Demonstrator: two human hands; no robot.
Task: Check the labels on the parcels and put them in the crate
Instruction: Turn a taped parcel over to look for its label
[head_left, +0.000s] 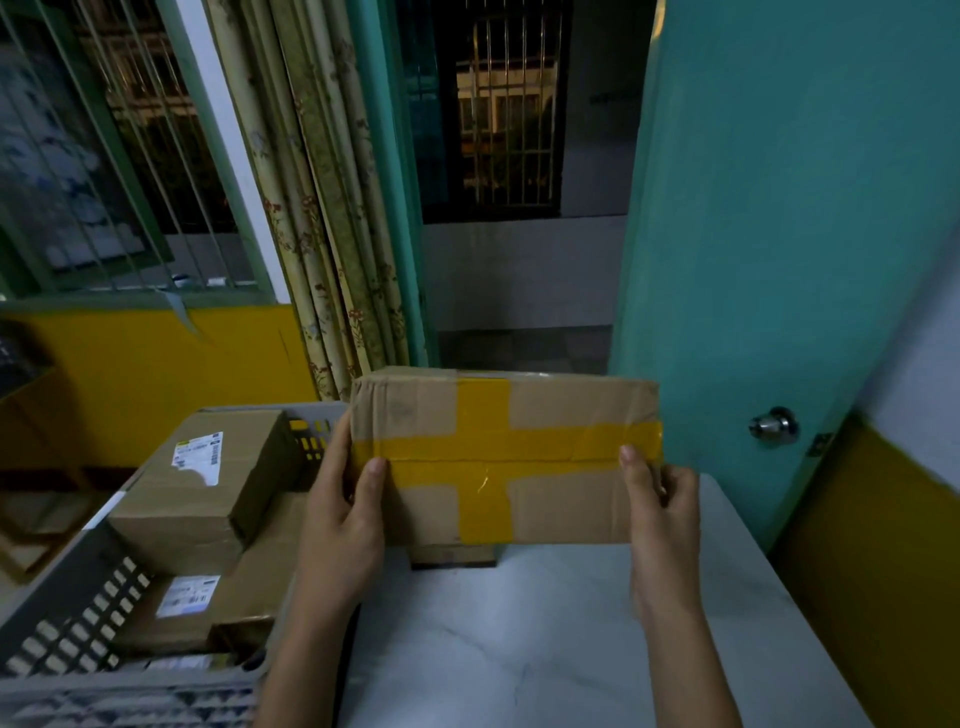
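A flat cardboard parcel (561, 415) with a cross of yellow tape is held up above the white table (519, 649), its taped face turned towards me. My left hand (343, 525) grips its left edge, thumb on the front. My right hand (660, 514) grips its right edge the same way. No label shows on this face. To the left stands a grey slotted crate (78, 623). Inside it lie a tall cardboard parcel (208, 499) with a white label and a lower labelled parcel (208, 608).
Another small box (452, 556) shows just under the held parcel on the table. A teal door (779, 260) with a metal knob (774, 426) stands open at the right. Curtains and a barred window fill the back left.
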